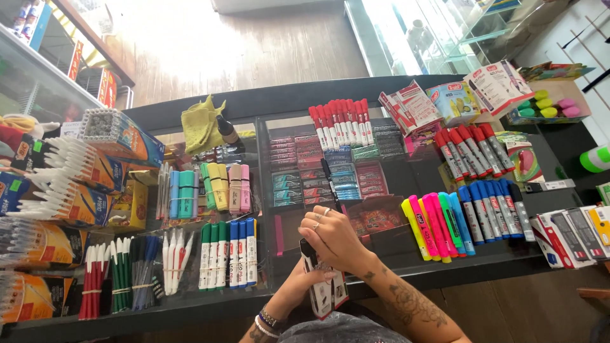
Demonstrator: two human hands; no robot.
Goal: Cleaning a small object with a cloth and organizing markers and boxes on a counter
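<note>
Nearest the camera, the left hand [293, 287] grips a bundle of markers [323, 289] from below while the right hand [332, 238] closes over the top, above the glass counter [381, 267] edge. The markers look mid-gathering, so both grips need to stay firm; beyond lie neon highlighters [435, 225] and red markers [341, 122].

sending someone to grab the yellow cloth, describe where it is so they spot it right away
Look at the far edge of the glass counter, left of the row of red markers. The yellow cloth lies crumpled there beside a small dark bottle, the only soft fabric among pens and boxes.
</note>
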